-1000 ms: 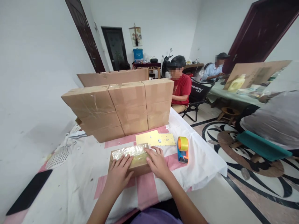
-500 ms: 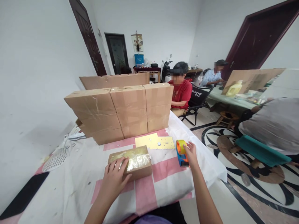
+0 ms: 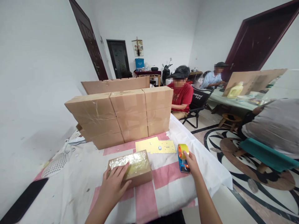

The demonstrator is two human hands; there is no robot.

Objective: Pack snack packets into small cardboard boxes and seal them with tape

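A stack of cardboard cartons (image 3: 130, 119) fills centre-left. At lower centre lies a taped carton (image 3: 139, 168), long axis crossways, the left hand (image 3: 114, 184) spread flat on its left end. Right of it, apart, the packing-tape dispenser (image 3: 181, 163) runs lengthwise up-frame, the nearer right hand (image 3: 192, 162) seemingly closed on its right side, fingers partly hidden.

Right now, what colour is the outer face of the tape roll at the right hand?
The tape roll is yellow around its outside, seen in the head view.
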